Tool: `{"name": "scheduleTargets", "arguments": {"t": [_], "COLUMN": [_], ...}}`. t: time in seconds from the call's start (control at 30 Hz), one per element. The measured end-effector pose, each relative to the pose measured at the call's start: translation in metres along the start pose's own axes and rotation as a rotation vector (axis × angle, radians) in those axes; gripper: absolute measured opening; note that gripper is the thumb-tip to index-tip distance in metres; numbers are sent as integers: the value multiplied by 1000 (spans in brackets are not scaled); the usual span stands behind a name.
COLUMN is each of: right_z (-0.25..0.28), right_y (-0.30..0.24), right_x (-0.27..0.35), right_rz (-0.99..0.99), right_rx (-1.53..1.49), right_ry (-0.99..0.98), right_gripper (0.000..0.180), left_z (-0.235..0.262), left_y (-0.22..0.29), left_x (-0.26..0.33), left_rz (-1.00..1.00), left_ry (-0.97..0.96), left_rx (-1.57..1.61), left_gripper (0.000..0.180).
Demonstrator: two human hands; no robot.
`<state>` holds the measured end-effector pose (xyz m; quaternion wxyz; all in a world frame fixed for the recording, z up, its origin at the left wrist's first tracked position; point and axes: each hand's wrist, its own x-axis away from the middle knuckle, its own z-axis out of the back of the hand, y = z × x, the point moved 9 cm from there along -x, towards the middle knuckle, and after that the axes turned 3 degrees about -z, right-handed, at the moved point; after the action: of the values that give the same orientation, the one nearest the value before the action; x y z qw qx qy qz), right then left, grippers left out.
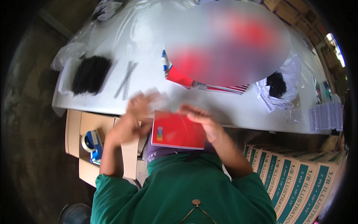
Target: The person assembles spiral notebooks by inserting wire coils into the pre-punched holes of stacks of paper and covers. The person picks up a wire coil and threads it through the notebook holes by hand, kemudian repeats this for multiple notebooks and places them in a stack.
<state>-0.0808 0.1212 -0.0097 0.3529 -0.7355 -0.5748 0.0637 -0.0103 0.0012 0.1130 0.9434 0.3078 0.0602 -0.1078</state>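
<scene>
A red-covered notebook, with a small coloured patch near its lower left, rests at my lap just below the table's near edge. My left hand is raised at the notebook's left side, its fingers spread and blurred by motion. Whether it touches the cover I cannot tell. Against the notebook's upper right edge lies my right hand, fingers stretched out and not wrapped round it. Two thin wire spirals lie crossed on the table beyond my left hand. Farther left is a dense bundle of black spirals.
The white-covered table stretches ahead, partly hidden by a blurred oval. Red notebooks lie at its lower edge. Black spirals in white wrap and a notebook stack sit right. An open carton holds a blue tape dispenser. Cartons stand right.
</scene>
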Motion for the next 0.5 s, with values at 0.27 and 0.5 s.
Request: {"name": "scheduleTargets", "arguments": {"t": [0.27,0.5], "right_z": [-25,24], "right_y": [-88,-61], "right_x": [5,-5], "right_rz": [862,713], "right_rx": [1151,601], "right_ry": [6,144], "right_gripper": [31,41], "left_z": [40,76], "left_y": [-210,-139], "left_x": [18,19], "left_rz": [851,539], "left_ry": [472,738], "left_rx": [-617,-531], "left_gripper": [39,21]}}
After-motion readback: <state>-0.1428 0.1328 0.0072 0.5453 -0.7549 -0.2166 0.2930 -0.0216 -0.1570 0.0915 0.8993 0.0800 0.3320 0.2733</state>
